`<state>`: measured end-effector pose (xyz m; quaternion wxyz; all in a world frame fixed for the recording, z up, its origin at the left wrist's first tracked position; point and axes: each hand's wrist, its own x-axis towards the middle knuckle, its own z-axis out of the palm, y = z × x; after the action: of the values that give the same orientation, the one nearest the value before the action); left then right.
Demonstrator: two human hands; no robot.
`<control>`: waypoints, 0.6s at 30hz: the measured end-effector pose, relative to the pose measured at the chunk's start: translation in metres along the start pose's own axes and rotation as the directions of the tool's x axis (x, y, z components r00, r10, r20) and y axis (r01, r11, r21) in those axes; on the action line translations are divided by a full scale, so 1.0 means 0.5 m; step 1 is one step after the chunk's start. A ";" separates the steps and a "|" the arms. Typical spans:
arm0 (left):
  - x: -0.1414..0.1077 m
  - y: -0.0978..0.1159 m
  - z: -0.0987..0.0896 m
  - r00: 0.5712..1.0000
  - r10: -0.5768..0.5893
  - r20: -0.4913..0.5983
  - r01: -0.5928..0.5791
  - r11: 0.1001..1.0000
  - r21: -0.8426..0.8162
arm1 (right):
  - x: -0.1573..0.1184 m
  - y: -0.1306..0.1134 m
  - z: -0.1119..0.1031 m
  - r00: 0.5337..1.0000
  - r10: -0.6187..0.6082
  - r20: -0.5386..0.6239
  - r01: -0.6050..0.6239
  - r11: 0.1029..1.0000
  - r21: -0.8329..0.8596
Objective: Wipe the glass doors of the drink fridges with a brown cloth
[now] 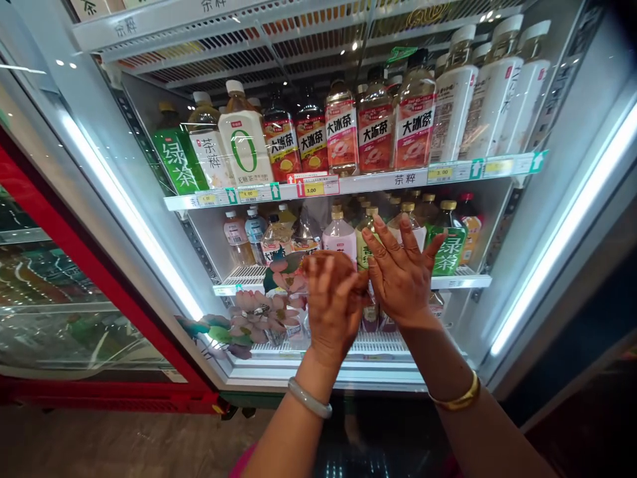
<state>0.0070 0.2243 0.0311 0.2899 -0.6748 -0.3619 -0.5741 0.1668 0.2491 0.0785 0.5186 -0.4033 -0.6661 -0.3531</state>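
In front of a lit drinks cooler, my right hand [401, 275] is spread with its fingers apart and nothing in it, nearest to the bottles on the middle shelf. Just left of it, my left hand [333, 309], with a pale bangle at the wrist, has bent, slightly blurred fingers; what they hold, if anything, is not clear. Pink flowers with green leaves [261, 312] show beside my left hand. Behind the hands stand a pink-labelled bottle [340, 236] and a green tea bottle [449, 242], the latter right of my right hand.
The upper shelf [368, 182] bears price tags and several tea bottles, including a white-labelled one [243, 143] and red-labelled ones [415, 126]. Bright light strips line both sides of the cooler. To the left is another cooler with a red frame [124, 299]. Brown floor [149, 441] shows below.
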 end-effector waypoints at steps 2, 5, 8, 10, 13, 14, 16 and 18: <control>-0.006 0.010 0.013 0.989 0.128 0.078 -0.126 0.992 -0.023 | -0.001 0.009 -0.005 1.000 0.004 0.007 -0.004 1.000 -0.010; 0.016 0.012 0.016 0.999 0.042 -0.008 -0.042 0.999 0.019 | 0.000 0.021 -0.014 1.000 0.022 0.006 -0.022 1.000 -0.023; 0.048 0.022 0.018 0.975 -0.147 -0.168 0.157 0.987 0.043 | 0.001 0.033 -0.023 1.000 0.022 0.002 -0.022 0.999 -0.035; 0.054 0.040 0.030 0.977 -0.141 -0.157 0.146 0.989 0.020 | 0.000 0.044 -0.027 1.000 0.015 -0.003 -0.016 0.999 -0.041; 0.042 0.065 0.051 0.998 0.062 -0.020 -0.063 0.997 -0.047 | -0.003 0.061 -0.029 1.000 0.019 -0.009 -0.019 0.999 -0.042; 0.039 0.069 0.054 0.993 0.117 0.011 -0.116 0.991 -0.069 | -0.005 0.066 -0.029 1.000 0.024 -0.007 -0.024 0.999 -0.044; 0.044 0.068 0.053 0.991 0.135 0.020 -0.133 0.988 -0.084 | -0.007 0.074 -0.028 0.999 0.052 -0.012 -0.053 0.997 -0.051; 0.064 0.061 0.043 0.997 0.068 -0.035 -0.071 0.994 -0.078 | -0.008 0.079 -0.028 0.994 0.104 -0.023 -0.106 0.992 -0.062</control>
<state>0.0470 0.2293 0.0595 0.2884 -0.6888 -0.3103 -0.5883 0.2085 0.2528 0.0797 0.5299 -0.4505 -0.6274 -0.3502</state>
